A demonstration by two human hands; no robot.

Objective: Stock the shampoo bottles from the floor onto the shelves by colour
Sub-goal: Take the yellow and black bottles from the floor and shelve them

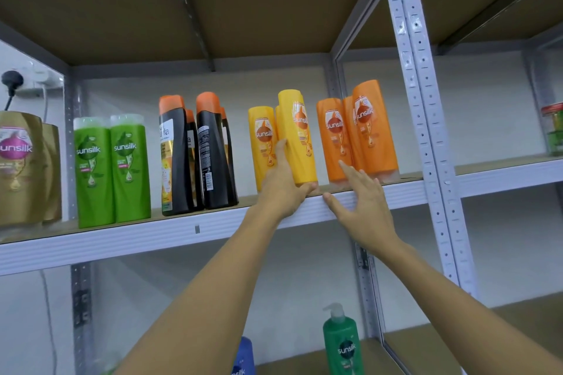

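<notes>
My left hand (283,189) holds a tall yellow Sunsilk bottle (297,137) by its lower end. The thumb is under the base and the fingers run up its left side. The bottle leans slightly, its base at the front of the grey shelf (122,240). Two more yellow bottles (262,146) stand just behind and to its left. To the right stands a group of orange bottles (373,131). My right hand (361,204) is spread flat and holds nothing, with its fingertips close to the orange bottles and its thumb at the shelf's front edge.
Along the same shelf, from the left, stand gold pouches (18,167), two green bottles (94,170) and black bottles with orange caps (213,149). A perforated upright post (426,131) bounds the bay on the right. Below stand a green pump bottle (342,344) and a blue bottle (245,356).
</notes>
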